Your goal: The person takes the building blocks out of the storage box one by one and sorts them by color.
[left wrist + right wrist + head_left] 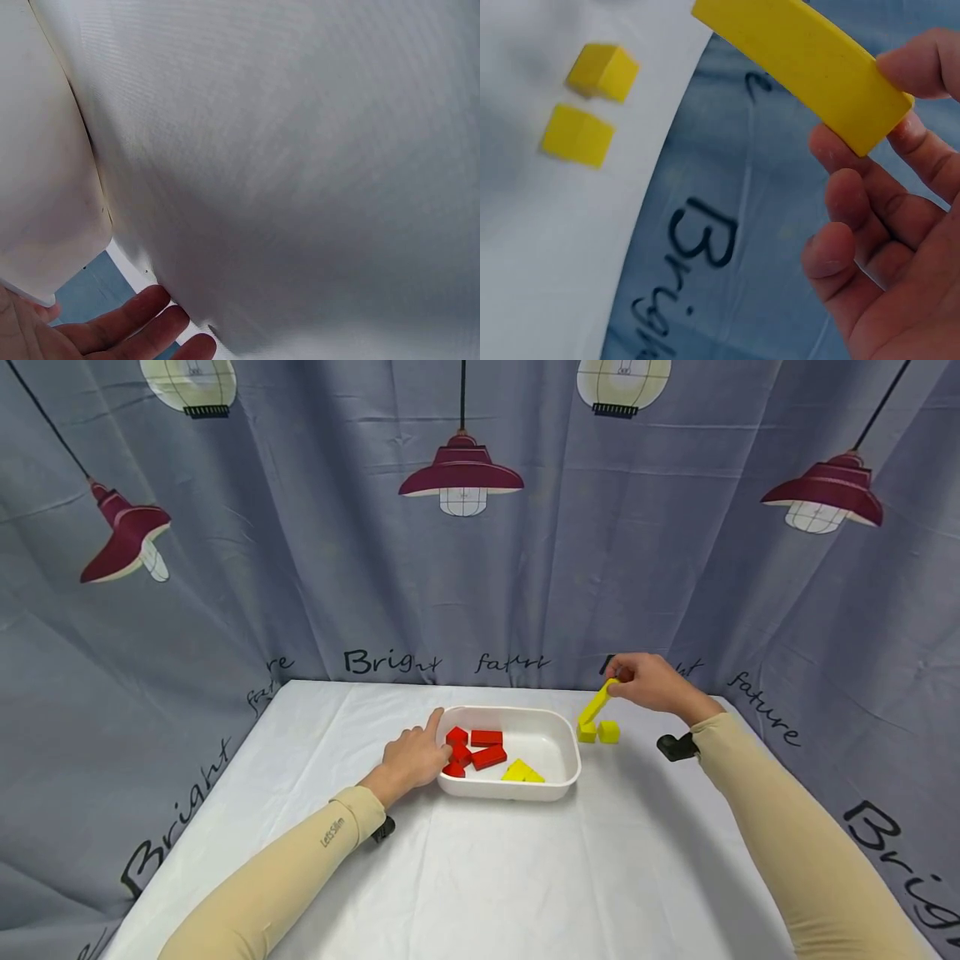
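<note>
A white plastic tray (540,791) stands on the table. My left hand (415,756) rests against its left end, index finger stretched along the rim and thumb near the edge; in the left wrist view the fingers (120,322) extend loosely beside the tray wall (49,150). Between thumb and fingertips, my right hand (651,683) pinches a long yellow block (810,67), held tilted right of the tray. Below it, two small yellow blocks, one on the left (587,732) and one on the right (609,732), lie close together. The tray holds several red blocks (489,756) and yellow triangular pieces (522,771).
A white cloth covers the table (480,868). Behind and at both sides hangs a grey-blue curtain (337,552) with printed lamps and lettering. Dark wrist cameras show at the left sleeve (384,828) and the right sleeve (677,747).
</note>
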A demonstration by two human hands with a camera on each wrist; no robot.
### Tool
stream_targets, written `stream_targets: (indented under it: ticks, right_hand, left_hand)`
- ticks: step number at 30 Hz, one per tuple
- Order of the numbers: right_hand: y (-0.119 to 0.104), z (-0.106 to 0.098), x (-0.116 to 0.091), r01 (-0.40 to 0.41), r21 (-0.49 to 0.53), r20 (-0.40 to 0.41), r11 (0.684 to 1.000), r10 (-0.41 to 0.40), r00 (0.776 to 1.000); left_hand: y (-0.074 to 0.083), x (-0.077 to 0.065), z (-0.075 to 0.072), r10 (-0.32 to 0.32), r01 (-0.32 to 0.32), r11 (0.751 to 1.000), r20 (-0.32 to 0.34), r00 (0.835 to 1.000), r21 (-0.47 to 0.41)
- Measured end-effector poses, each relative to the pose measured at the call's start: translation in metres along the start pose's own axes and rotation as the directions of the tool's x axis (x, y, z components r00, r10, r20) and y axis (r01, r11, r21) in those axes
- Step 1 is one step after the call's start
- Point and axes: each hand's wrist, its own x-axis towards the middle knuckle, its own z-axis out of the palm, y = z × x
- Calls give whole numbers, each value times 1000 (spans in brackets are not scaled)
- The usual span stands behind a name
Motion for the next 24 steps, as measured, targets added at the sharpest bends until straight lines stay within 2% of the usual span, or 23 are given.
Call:
stream_targets:
  ticks: [8, 14, 21, 24]
  right_hand:
    - [35, -8, -12, -96, 26, -66, 995, 98, 993]
    - [62, -5, -21, -162, 79, -66, 984, 168, 984]
    - [99, -6, -31, -200, 104, -86, 974, 209, 974]
    - [111, -5, -30, -200, 117, -70, 973, 209, 975]
  left_hand:
    - [0, 1, 2, 3, -2, 1000, -16, 1000, 16]
    - [-1, -1, 3, -2, 2, 1000, -1, 1000, 9]
    - [4, 1, 4, -7, 7, 1000, -13, 1000, 14]
    - [0, 0, 1, -10, 10, 1000, -8, 1000, 7]
